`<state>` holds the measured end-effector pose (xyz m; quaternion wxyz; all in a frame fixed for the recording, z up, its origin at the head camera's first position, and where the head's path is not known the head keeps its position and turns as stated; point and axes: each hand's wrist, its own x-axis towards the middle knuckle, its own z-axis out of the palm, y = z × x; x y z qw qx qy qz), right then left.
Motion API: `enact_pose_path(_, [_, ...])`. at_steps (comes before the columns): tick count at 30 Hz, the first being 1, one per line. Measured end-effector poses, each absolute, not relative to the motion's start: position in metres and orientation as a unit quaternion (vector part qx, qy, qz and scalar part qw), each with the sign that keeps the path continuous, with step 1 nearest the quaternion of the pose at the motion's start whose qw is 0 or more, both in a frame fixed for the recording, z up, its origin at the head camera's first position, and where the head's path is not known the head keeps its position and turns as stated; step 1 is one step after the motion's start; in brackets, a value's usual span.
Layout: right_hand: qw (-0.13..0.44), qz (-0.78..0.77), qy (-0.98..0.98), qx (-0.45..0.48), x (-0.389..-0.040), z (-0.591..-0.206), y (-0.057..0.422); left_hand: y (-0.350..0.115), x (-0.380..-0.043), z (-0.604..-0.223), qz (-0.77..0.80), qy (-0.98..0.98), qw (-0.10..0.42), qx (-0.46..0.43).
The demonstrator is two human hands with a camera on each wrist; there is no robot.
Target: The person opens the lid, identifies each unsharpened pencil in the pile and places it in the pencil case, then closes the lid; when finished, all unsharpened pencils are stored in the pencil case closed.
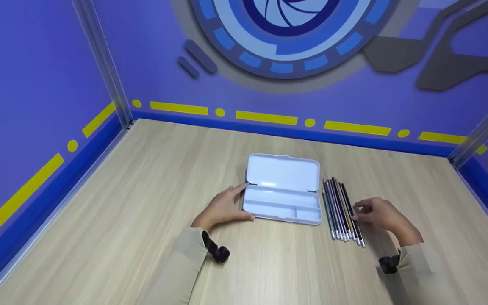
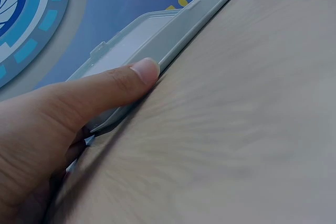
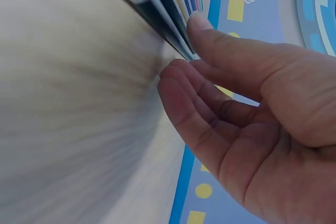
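Note:
An open white pencil case [image 1: 282, 202] lies on the table with its lid [image 1: 283, 171] tipped back away from me. Its tray is split by low dividers and holds nothing. My left hand [image 1: 223, 207] grips the case's left end, the thumb [image 2: 118, 85] along the near wall and the index fingertip at the hinge. Right of the case lies a row of several pencils [image 1: 340, 210], eraser ends toward me. At the row's right edge is my right hand [image 1: 383, 217], fingers loosely bent. The right wrist view shows its thumb tip [image 3: 199, 22] right at the outermost dark pencil [image 3: 165, 22].
The wood-grain table [image 1: 151, 178] extends around the case and pencils. Blue panels [image 1: 151, 55] with yellow markings enclose its back and sides, with metal posts [image 1: 104, 63] at the corners. Black bands [image 1: 216, 248] sit at both wrists.

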<state>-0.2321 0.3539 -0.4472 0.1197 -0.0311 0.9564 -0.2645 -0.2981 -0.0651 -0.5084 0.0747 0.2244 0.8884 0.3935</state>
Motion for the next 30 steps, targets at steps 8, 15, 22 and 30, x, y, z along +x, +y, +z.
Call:
enact_pose_path(8, [0.121,-0.277,0.953,-0.006,-0.2331,-0.4483,0.3553,-0.0638,-0.2982,-0.5086,0.394,0.888,0.077,0.223])
enact_pose_path(15, [0.110,-0.291,0.950,0.014,-0.2367,-0.4503,0.3565,-0.0633,-0.2990,-0.5085,0.395,0.888,0.077,0.224])
enact_pose_path(22, [0.108,-0.317,0.942,0.012,-0.2378,-0.4554,0.3587,-0.0645,-0.2976,-0.5072,0.396,0.888,0.073,0.224])
enact_pose_path(30, [0.098,-0.324,0.941,0.014,-0.2381,-0.4561,0.3590,-0.0647,-0.2978,-0.5089,0.396,0.888,0.077,0.219])
